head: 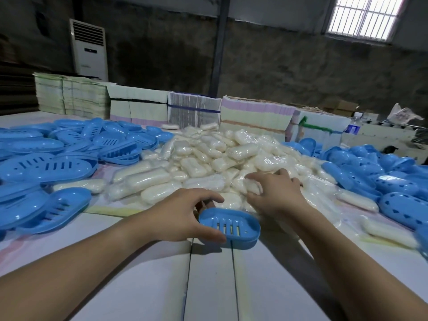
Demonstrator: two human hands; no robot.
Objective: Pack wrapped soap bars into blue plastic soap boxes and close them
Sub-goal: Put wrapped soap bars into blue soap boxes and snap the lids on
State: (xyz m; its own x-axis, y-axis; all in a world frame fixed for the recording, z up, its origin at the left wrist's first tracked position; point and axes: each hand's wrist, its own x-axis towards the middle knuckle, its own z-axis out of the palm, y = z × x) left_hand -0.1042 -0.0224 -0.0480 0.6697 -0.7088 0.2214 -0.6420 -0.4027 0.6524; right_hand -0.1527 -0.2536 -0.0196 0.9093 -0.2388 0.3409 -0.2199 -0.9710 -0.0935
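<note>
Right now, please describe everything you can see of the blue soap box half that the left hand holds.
The blue soap box half is an oval, glossy plastic shell, open side up and empty, with drain slots in its floor. It sits low over the white table, tilted slightly. The left hand grips its left end, thumb at the near rim, fingers behind.

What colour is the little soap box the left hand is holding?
Blue, with slots in its bottom. The soap box shows best in the head view, held by the left hand.
</note>
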